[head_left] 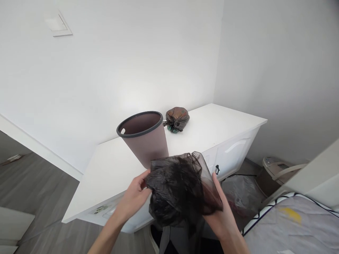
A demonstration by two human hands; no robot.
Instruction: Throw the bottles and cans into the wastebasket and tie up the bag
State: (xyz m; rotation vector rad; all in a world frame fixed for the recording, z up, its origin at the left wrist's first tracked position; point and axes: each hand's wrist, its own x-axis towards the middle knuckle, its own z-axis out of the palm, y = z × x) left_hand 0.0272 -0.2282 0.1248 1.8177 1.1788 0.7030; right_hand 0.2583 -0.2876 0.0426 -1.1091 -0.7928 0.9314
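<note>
Done: one tied bag (178, 117) sits knotted on the cabinet (212, 123), just beside the bin (149, 144). Undone: bin shows no liner; black bag (173, 190), partly spread, is held outside it. Left hand's (135, 197) fingers clamp its edge; right hand's (222, 217) fingers part-hidden, cannot tell.

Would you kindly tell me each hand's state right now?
Left hand: closed, holding the black bag.
Right hand: against the bag's other side, partly hidden; open or closed cannot be told.
</note>
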